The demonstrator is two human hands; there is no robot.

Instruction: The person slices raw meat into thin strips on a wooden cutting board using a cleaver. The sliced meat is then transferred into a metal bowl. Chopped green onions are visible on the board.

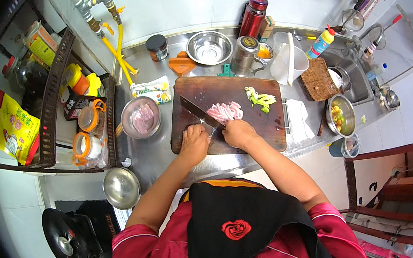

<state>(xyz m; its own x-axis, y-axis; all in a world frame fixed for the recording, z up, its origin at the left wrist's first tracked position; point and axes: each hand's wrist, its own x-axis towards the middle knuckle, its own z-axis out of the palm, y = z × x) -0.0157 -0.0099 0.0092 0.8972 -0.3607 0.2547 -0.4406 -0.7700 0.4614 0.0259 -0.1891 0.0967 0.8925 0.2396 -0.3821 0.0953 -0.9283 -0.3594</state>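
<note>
My right hand (240,134) grips the handle of a kitchen knife (199,111), whose wide dark blade points up and left across a wooden cutting board (265,133). Close beside the blade, on its near side, my left hand (195,142) rests low on the board with its fingers curled. Something pale shows by its fingertips; whether the hand holds it, I cannot tell. Pale pink meat strips (227,111) are heaped just beyond the knife. Cut green vegetable pieces (261,99) lie on the board's right part. Left of the board, a metal bowl (126,124) contains more pink meat (144,119).
Behind the board stand a steel bowl (209,48), a metal mug (244,56), a red thermos (253,17) and a white plastic pitcher (290,64). A sink (359,85) and wicker basket (319,79) are right. A seasoning rack (56,90) borders the left; a wok (65,243) sits lower left.
</note>
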